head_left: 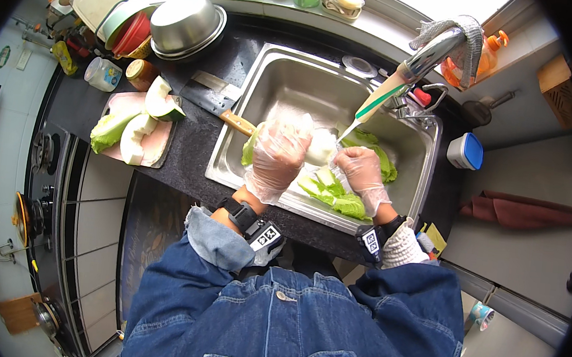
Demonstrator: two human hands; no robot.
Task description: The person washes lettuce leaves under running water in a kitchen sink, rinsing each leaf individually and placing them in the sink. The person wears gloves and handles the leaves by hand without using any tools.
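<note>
My left hand [280, 152], in a clear plastic glove, is over the sink [217, 161] with its fingers curled in. My right hand [361, 173], gloved the same way, has its fingertips pinched together beside the water falling from the tap [406, 72]. Between the hands is a pale, rounded thing [320, 147], too bright to make out; what the fingers hold is hidden. Green cabbage leaves [330, 188] lie in the sink below the hands, with more leaves [378, 153] behind my right hand. A leaf edge [248, 149] shows left of my left hand.
A cleaver [212, 100] lies left of the sink, its wooden handle over the rim. Further left, a cutting board [157, 152] bears cabbage [113, 129] and white-fleshed gourd pieces [137, 138]. Metal bowls [185, 25] stand behind; a blue-lidded tub [466, 152] is at right.
</note>
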